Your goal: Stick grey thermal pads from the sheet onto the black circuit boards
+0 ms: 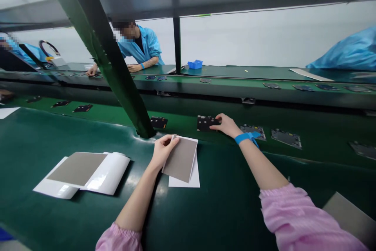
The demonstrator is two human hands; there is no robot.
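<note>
My left hand (163, 150) is closed on a grey sheet with white backing (182, 159), gripping its upper left corner just above the green tabletop. A white sheet (188, 180) shows from beneath it. Farther out, my right hand (226, 125) pinches the right edge of a black circuit board (205, 123) on the green conveyor belt. A blue wrist strap (247, 137) circles my right wrist. Behind it lie more boards, among them a grey circuit board (286, 137). Left of my left hand rest more grey sheets (78, 168) on curled white backing.
A slanted dark green post (117, 74) stands left of my hands. Across the line, a person in a blue smock (143, 43) handles boards. A blue bin (195, 64) sits on the far bench. Several black boards (82, 108) lie along the belt. Another grey sheet (349, 213) lies lower right.
</note>
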